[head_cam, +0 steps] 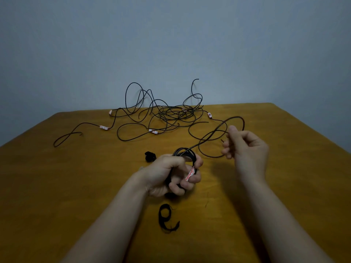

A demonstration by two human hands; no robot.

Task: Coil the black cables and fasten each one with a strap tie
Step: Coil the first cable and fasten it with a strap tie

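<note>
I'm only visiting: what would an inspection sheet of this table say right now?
Surface: wooden table, brown.
Job's things: partly wound coil in the left hand; likely strap tie lying beyond it.
Clutter: small black bundle near the front edge, too dark to identify.
Grips: left hand grips the coil; right hand pinches its free strand.
Cables: loose tangle at the far side, bearing white-red labels.
Surroundings: plain grey wall.

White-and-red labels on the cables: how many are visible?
6 labels. One at the far left, one nearer on the left, one in the middle, one inside the tangle, one at the right, one held in the left hand. The tangle may hide more.
</note>
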